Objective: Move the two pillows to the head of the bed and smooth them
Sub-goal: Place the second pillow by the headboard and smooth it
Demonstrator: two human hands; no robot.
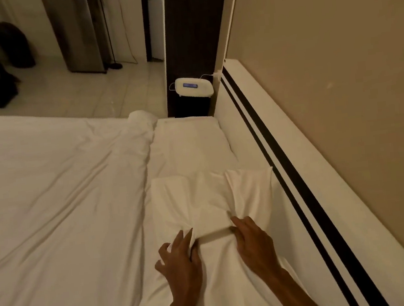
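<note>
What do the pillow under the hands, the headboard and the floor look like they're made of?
Near pillow: a soft matte woven fabric cover, likely cotton; it bunches into creases at both hands. Headboard: a smooth, rigid white panel with two dark stripes, perhaps painted or laminated board; the look leaves that open. Floor: pale tiles, probably ceramic, with grout lines and slight sheen.

A tan wall [333, 39] stands behind a white headboard [323, 177] with black stripes. Pale floor tiles [77, 88] lie past the bed, in dim warm light.
</note>
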